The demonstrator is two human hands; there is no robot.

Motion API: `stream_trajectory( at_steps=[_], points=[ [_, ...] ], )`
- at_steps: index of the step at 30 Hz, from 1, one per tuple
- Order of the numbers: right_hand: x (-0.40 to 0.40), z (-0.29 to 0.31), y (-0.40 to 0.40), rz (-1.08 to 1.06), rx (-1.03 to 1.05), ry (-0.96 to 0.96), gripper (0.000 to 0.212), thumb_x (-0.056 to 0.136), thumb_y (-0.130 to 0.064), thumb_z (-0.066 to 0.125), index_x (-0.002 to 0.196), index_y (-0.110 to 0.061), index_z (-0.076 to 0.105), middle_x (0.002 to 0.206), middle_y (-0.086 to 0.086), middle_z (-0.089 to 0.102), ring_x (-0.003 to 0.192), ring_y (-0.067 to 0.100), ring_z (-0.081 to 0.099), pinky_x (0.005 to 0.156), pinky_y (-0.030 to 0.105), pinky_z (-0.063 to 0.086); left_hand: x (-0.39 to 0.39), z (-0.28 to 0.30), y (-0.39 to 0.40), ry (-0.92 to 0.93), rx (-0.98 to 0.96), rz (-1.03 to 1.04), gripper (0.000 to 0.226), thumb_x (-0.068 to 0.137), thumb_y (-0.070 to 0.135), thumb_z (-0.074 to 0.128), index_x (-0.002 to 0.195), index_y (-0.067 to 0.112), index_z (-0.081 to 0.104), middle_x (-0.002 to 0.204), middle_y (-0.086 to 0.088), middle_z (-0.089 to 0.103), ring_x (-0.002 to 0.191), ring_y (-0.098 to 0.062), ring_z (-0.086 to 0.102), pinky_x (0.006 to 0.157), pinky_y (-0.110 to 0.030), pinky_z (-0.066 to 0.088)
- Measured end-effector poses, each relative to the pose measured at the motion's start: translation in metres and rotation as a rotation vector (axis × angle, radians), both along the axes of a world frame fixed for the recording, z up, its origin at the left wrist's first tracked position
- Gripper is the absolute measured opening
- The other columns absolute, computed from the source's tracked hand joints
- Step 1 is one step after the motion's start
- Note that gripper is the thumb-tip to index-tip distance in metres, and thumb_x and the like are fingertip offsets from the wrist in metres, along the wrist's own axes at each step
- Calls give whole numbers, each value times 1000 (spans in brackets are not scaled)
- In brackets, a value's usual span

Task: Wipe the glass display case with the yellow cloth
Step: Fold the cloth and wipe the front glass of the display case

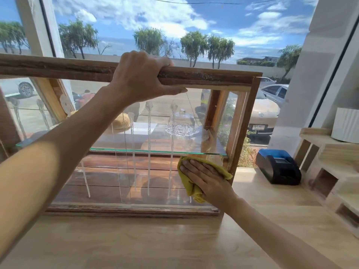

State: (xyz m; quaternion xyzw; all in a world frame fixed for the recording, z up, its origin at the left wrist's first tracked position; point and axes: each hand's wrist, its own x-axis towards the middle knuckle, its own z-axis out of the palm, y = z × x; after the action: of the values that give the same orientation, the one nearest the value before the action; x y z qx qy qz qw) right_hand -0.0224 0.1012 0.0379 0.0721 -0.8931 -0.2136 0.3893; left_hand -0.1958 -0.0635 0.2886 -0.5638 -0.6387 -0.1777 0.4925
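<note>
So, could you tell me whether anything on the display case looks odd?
Yes: white streaks run down the front glass, like undried cleaner, left of the yellow cloth under the right hand.

the cloth (196,186) was mustard yellow; the display case (209,77) had a dark reddish-brown wooden frame, worn and streaked, with clear glass panes marked by white vertical drip lines (149,152), and its glass shelf (155,151) showed a green edge; the cut-glass dish (180,129) inside was colourless with a diamond pattern; the counter (136,239) was pale blond wood; the small printer (277,166) was black with a blue top; the ribbed pot (345,125) was white
</note>
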Motion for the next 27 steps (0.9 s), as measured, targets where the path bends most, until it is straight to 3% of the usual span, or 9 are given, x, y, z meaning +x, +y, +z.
stream_trajectory(
  at_steps=[5, 10, 15, 19, 23, 27],
  points=[
    [3, -32, -1, -4, -9, -61, 44, 101, -9, 29, 144, -13, 34, 149, 2, 36, 140, 14, 30, 112, 30, 28, 1, 0, 0, 0, 5, 10, 71, 73, 77, 41, 102, 19, 70, 62, 0, 67, 56, -20, 62, 63, -22, 37],
    [5, -52, 0, -4, -8, -159, 52, 94, -14, 47, 144, -13, 33, 150, 2, 34, 141, 15, 29, 112, 32, 30, 2, 0, 0, 4, 7, 1, 66, 75, 73, 48, 99, 16, 71, 59, -2, 66, 54, -20, 62, 62, -21, 37],
    [9, -55, -1, -8, 7, -246, 49, 94, -14, 48, 143, -11, 40, 151, 3, 33, 141, 15, 26, 115, 32, 25, 3, 0, -2, -15, -9, -7, 69, 74, 76, 45, 100, 17, 70, 64, -2, 68, 58, -20, 64, 64, -22, 41],
    [17, -50, -6, 33, -14, -261, 48, 95, -12, 47, 143, -10, 39, 150, 5, 35, 142, 17, 27, 111, 35, 32, 5, 0, -4, -23, -2, 1, 70, 72, 77, 44, 101, 19, 69, 70, -1, 70, 64, -21, 66, 65, -23, 39],
    [28, -35, -18, 120, -104, -149, 50, 93, -11, 58, 140, -8, 42, 149, 8, 38, 140, 21, 31, 108, 41, 38, 3, 1, -4, -54, -57, 1, 78, 68, 82, 38, 107, 21, 66, 77, 0, 71, 70, -21, 66, 70, -26, 43],
    [29, 22, -37, 198, -142, 58, 44, 93, -9, 53, 136, -4, 44, 143, 15, 43, 137, 27, 37, 111, 42, 35, -9, 9, -13, -79, -153, -11, 81, 65, 82, 44, 103, 15, 66, 77, -6, 71, 68, -24, 65, 66, -27, 44]
  ],
)
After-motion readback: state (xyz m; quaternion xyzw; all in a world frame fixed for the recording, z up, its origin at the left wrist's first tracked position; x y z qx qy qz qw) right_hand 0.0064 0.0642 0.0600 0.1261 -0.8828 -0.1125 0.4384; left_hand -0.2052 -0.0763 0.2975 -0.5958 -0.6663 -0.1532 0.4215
